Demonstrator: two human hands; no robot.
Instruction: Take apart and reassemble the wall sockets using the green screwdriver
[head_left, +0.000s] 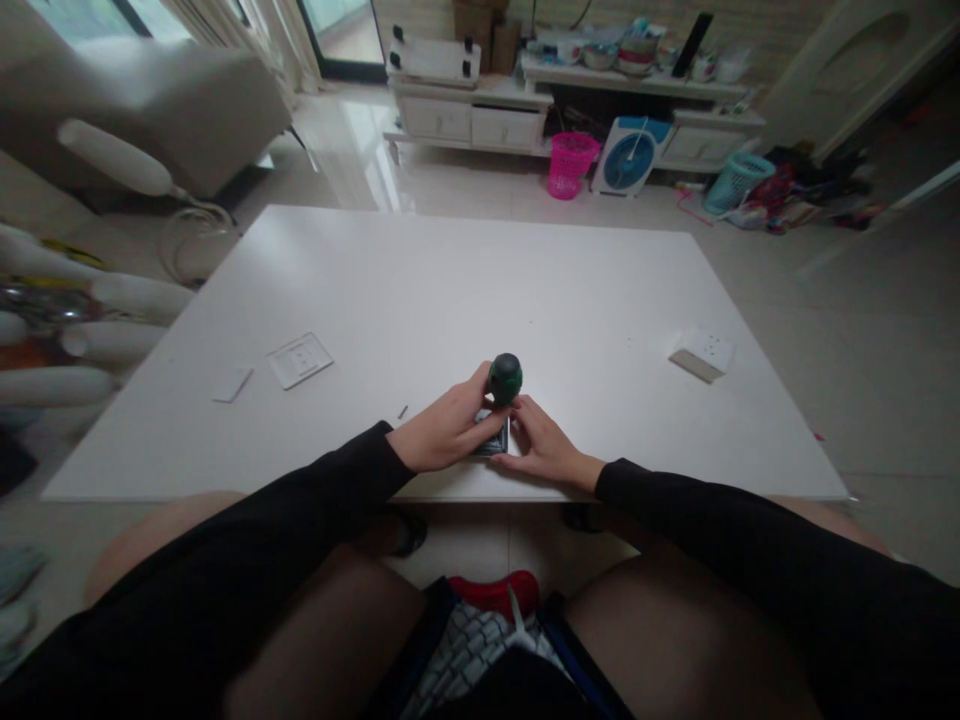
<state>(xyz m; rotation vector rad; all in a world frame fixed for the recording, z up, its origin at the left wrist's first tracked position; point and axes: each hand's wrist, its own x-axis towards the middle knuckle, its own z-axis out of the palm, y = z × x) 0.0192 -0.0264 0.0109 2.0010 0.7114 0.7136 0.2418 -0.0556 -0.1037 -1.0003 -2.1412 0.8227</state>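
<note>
My left hand (448,425) is closed around a screwdriver (505,378) with a dark green and black handle. The handle stands up towards the camera, and its shaft is hidden. Under it lies a small dark square piece, perhaps the back of a wall socket (493,440), near the table's front edge. My right hand (546,446) grips this piece from the right side, fingers and thumb on its edge. Left of my left hand a small screw (403,411) lies on the white table (480,290).
A white socket faceplate (300,360) and a thin white plate (232,385) lie on the table's left side. A white box-shaped socket (703,354) sits at the right. Beyond the table stand a pink basket (571,165), a blue fan (630,158) and a white cabinet (442,117).
</note>
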